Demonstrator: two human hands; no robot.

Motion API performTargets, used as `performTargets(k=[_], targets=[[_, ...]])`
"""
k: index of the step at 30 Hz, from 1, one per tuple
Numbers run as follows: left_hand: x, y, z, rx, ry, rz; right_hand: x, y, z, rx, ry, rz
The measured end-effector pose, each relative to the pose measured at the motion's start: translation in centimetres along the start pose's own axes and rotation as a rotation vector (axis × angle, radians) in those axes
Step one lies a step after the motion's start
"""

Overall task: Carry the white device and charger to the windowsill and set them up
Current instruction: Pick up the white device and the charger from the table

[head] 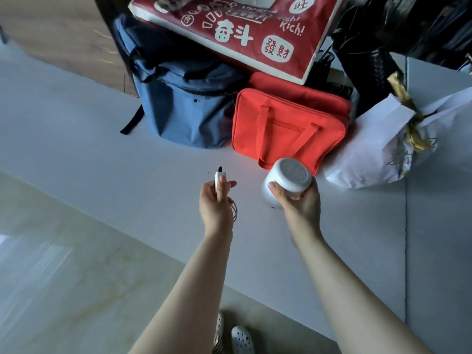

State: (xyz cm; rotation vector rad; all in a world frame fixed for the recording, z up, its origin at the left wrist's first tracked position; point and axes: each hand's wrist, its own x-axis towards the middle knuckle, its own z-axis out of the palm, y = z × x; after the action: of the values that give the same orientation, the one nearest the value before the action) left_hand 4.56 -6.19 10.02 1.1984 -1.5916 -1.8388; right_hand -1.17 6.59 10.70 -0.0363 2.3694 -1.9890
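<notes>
- Head view: white device (pixel 287 181), round and tilted, flat ribbed end facing up toward the camera, held in the air over the pale windowsill (pixel 102 139).
- Right hand (pixel 298 204) wraps it from below; thumb lies across the near side of the body, the other fingers curl round the far side and are mostly hidden. Closed firmly on it, palm under the lower part.
- Device's upper rim sits just in front of the red bag (pixel 288 129), overlapping its lower edge in the frame; can't tell if they touch.
- Charger (pixel 219 177), small white block with a dark tip pointing away from the person, is in the left hand (pixel 217 203). Thumb presses along its top face, fingers curled shut underneath.
- White cable (pixel 233 208) loops out of that fist on the right side, bunched in the palm.
- Both hands are apart, side by side over the bare sill, neither item resting on it.
- Beyond the hands: blue backpack (pixel 178 103) left of the red bag, a large red printed tote (pixel 237 29) leaning on top of both.
- White wrapped bundle (pixel 378 146) with gold ribbon lies right of the red bag; dark items behind it, blurred.
- Marbled floor (pixel 63 264) lower left; patterned slippers (pixel 237 338) at the bottom edge.
</notes>
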Motion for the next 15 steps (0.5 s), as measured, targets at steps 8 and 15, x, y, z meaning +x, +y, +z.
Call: performTargets(k=[8,15], targets=[[-0.7,3.6,-8.4,-0.069,0.233,0.002,-2.0,-4.7,6.6,0.020,-0.236,-0.086],[-1.1,5.8,-16.4,-0.192,0.451,0.017,-5.6,-8.0,13.6,0.042,-0.446,-0.119]])
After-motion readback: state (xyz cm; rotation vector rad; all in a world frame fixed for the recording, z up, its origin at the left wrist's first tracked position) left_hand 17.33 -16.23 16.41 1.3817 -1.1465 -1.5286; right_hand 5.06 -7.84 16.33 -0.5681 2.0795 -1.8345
